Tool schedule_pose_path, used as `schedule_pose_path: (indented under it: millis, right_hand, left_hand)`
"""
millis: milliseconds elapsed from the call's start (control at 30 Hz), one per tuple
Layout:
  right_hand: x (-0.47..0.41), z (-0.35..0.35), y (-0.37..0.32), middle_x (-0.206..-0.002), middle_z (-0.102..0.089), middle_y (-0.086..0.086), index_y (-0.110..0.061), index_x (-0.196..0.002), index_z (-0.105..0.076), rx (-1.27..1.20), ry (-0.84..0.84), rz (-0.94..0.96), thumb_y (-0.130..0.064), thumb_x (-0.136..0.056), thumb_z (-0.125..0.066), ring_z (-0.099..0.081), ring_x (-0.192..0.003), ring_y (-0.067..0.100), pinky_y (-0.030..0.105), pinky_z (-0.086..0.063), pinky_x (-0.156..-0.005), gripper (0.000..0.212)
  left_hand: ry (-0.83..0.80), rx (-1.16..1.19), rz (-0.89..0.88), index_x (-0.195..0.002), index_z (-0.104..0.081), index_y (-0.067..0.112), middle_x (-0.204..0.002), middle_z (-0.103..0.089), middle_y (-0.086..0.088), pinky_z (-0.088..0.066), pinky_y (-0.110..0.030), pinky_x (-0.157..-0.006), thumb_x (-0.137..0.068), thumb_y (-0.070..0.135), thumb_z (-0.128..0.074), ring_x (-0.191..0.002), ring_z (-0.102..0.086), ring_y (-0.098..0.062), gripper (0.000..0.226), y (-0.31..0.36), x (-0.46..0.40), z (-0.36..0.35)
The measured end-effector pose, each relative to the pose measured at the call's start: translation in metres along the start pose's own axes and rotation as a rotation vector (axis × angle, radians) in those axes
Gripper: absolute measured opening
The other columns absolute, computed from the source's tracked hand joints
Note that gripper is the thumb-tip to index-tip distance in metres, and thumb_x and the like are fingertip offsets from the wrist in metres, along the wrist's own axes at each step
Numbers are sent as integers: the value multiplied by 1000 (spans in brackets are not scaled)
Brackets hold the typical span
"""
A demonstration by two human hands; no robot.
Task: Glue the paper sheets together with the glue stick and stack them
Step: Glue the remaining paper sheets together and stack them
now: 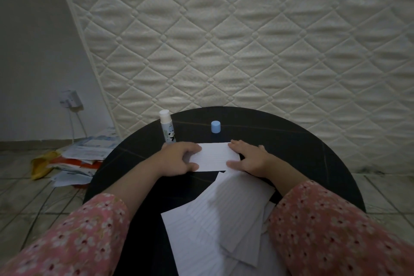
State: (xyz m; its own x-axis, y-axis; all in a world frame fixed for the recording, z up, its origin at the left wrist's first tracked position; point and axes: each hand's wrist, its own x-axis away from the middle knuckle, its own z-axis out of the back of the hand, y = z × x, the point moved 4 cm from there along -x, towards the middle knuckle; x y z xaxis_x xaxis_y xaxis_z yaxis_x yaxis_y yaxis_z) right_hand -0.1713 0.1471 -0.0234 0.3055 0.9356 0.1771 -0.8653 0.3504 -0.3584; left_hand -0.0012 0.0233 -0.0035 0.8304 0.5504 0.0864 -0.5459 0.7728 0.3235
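Observation:
A small lined paper sheet (pixel 215 156) lies on the round black table (pixel 302 145). My left hand (pixel 181 159) grips its left end, thumb on top and fingers curled at the edge. My right hand (pixel 248 159) lies flat on its right end, fingers straight. An uncapped glue stick (pixel 167 126) with a panda label stands upright just beyond my left hand. Its blue cap (pixel 215 126) stands apart, beyond the sheet. Several loose lined sheets (pixel 219 219) lie overlapped near me, between my forearms.
A quilted white mattress (pixel 246 40) leans upright right behind the table. On the tiled floor to the left lie scattered papers and a yellow bag (pixel 74 163). A charger and cable (pixel 72 101) hang at the left wall.

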Motion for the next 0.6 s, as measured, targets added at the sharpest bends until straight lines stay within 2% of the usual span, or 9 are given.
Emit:
schedule_pose_path:
  millis: [67,133,233,367,467,533,600]
  right_hand:
    - [-2,3,-1,-161,-9,-6,-23,-154,-13,-19,71,-42,-49,-98,-41,-1,-148,14,51,-2,-117,68]
    - [-4,1,1,-161,-6,-4,-22,-154,-10,58,82,-100,-53,-96,-40,1,-149,20,54,-5,-116,72]
    - [-5,2,3,-161,-10,-2,-25,-153,-15,61,102,-109,-58,-95,-38,-4,-148,24,56,-6,-115,71]
    - [-1,6,6,-160,-15,-4,-27,-152,-21,42,123,-94,-60,-91,-45,-8,-148,23,53,-9,-116,73]
    - [-1,3,8,-160,-15,-4,-26,-151,-26,33,116,-110,-59,-90,-48,-6,-148,24,52,-9,-115,72]
    - [-1,3,6,-160,-15,-4,-28,-151,-26,-10,113,-120,-56,-91,-50,-5,-148,25,53,-8,-115,70]
    - [2,5,2,-159,-18,-4,-28,-150,-27,-43,117,-118,-53,-93,-48,-8,-148,24,54,-7,-115,66]
  left_hand:
    - [36,5,-38,-144,-39,31,-151,-35,12,-18,-38,-117,-87,44,-64,-139,-30,-12,63,7,-1,2]
    - [-12,-55,-16,-148,-31,28,-154,-30,9,-24,-40,-115,-88,50,-59,-139,-28,-18,70,13,-4,0]
    - [-56,-230,21,-151,-24,27,-155,-25,5,-25,-40,-110,-91,54,-50,-138,-23,-23,70,15,-12,-6]
    - [-18,-273,155,-153,-13,27,-154,-25,-7,-26,-46,-111,-83,61,-56,-141,-21,-29,88,15,-19,-2]
    - [33,-205,252,-150,-24,23,-148,-32,-7,-28,-45,-109,-77,66,-62,-135,-32,-28,93,12,-18,1]
    - [92,-117,289,-141,-40,25,-137,-40,-2,-33,-42,-105,-76,60,-67,-126,-41,-25,79,9,-18,3]
    - [185,52,275,-122,-57,27,-125,-49,1,-43,-35,-93,-83,42,-68,-111,-51,-19,44,9,-16,5]
